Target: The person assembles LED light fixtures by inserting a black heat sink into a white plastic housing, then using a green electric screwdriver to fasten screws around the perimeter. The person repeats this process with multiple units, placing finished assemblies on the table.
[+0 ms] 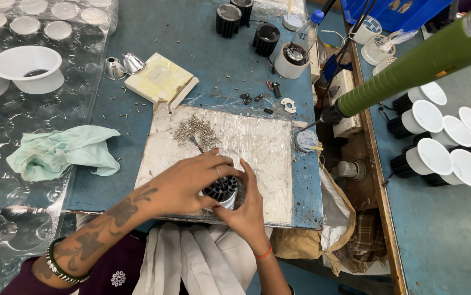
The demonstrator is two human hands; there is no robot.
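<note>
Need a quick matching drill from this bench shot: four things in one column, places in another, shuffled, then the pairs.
Things:
1. black finned heat sink
2. pale green cloth
3. pile of small screws
4. green powered screwdriver

Places:
A. hanging in from the upper right, over the bench edge
B. between the left hand and right hand, near the front edge of the board
C. at the far left corner of the foil-covered board
D. lying left of the board, on the blue table

Pairs: 1-B, 2-D, 3-C, 4-A
</note>
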